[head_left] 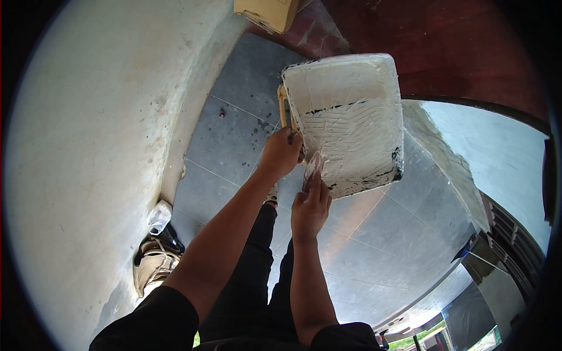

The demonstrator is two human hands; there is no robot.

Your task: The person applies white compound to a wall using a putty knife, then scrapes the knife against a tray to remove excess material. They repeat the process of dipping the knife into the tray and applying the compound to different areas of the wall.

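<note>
A paint tray (345,126) with a ribbed slope, coated in white paint and marked with black patches along its rim, is raised in front of me. My left hand (283,153) is closed at the tray's left edge, where a yellowish loop-shaped part (283,108) sticks out. Just below, my right hand (311,205) pinches a paint-smeared, see-through piece (314,167) that looks like plastic, against the tray's lower left corner. The exact grip of the left fingers is partly hidden.
Grey floor tiles (234,155) with dark spots lie below. A white wall (99,117) rises on the left, with a beige shoe (153,266) and a clear plastic bag (159,216) at its foot. A cardboard box (269,13) stands beyond, beside a dark red surface (456,52).
</note>
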